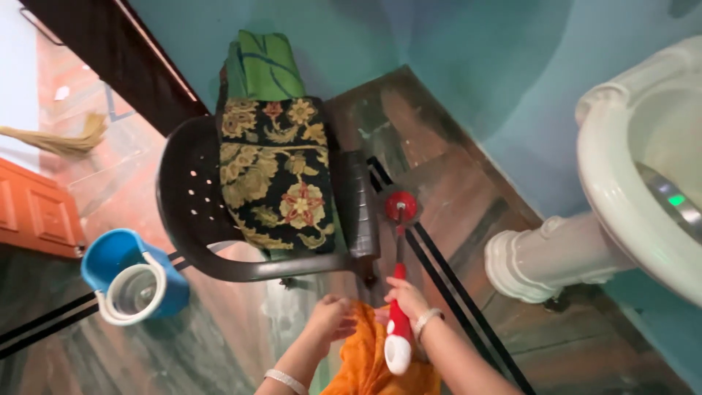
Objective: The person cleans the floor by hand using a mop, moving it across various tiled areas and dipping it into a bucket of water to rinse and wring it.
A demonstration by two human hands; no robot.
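My right hand (406,301) grips the red and white handle of a mop (398,322) whose round red head (401,206) rests on the floor beside a chair leg. My left hand (330,317) pinches a bunched orange cloth (365,358) just left of the mop handle. Both wrists wear white bangles. The two hands sit close together at the bottom middle of the view.
A dark plastic chair (190,212) draped with floral and green folded cloths (278,168) stands ahead. A blue mop bucket (131,281) sits left. A white pedestal washbasin (643,168) is at right, against a teal wall. A broom (51,139) and an orange door lie far left.
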